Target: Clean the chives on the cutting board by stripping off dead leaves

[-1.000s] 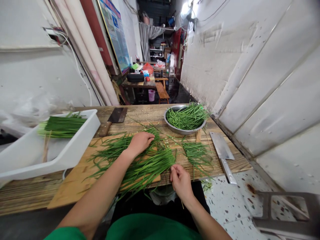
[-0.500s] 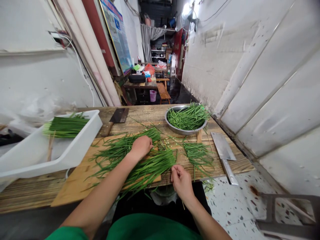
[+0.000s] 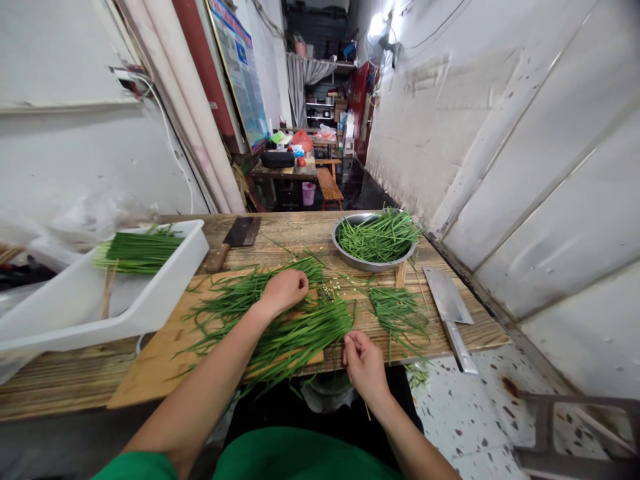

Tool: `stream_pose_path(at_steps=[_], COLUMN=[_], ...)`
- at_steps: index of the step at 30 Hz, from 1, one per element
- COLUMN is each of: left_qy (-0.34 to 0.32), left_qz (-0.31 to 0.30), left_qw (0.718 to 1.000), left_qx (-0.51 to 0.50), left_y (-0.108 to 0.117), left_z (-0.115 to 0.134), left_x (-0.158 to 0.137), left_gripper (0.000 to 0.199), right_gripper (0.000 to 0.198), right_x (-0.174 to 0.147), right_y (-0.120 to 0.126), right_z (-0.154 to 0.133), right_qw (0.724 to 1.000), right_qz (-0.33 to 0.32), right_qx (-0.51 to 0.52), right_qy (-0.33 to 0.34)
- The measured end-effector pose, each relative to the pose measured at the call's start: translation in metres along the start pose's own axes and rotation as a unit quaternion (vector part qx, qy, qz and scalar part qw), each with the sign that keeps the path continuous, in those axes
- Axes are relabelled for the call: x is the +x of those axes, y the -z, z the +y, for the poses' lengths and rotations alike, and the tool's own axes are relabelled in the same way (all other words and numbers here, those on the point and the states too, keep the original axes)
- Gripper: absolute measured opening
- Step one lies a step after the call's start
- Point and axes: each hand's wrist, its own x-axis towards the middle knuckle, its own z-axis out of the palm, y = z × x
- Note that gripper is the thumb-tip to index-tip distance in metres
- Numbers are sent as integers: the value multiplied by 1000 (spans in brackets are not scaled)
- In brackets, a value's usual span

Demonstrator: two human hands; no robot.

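My left hand (image 3: 285, 291) is closed, its fingertips curled together over the long green garlic chives (image 3: 305, 333) on the cutting board (image 3: 150, 363). What it pinches, if anything, is hidden. Beside the cut ends of this bunch, near the table's front edge, my right hand (image 3: 364, 363) is closed with thumb and fingers together. A thin tan wooden skewer (image 3: 368, 412) pokes out below it, mostly covered by the hand. Another small bunch of chives (image 3: 397, 312) lies on the table to its right.
A metal bowl (image 3: 373, 265) heaped with chives stands behind. At right a cleaver (image 3: 447, 297) overhangs the front edge by its handle; a second cleaver (image 3: 243, 231) lies at the back left. The white tray (image 3: 170, 280) holds more chives. Light sticks (image 3: 401, 273) lie by the bowl.
The view has shifted slightly. My left fingers have curled in a little more; my right hand stays in nearly the same place by the chives.
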Motion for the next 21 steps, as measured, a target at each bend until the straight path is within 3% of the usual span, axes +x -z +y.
stream_pose_path(at_steps=[7,13,21], left_qy=[-26,7,3], left_qz=[36,77,49], left_qw=[991,978,975], left_qx=[-122,-196,-217], left_y=[-10,-22,-23], left_z=[6,11,14], left_x=[5,11,14], left_gripper=[21,25,25], right_gripper=[29,28,26], right_x=[0,0,1], right_y=[-1,0,1], right_z=[2,1,1], right_qw=[1000,1000,999], right_qz=[-5,-26,-35], right_qx=[7,10,10], right_qy=[-5,-12,-9])
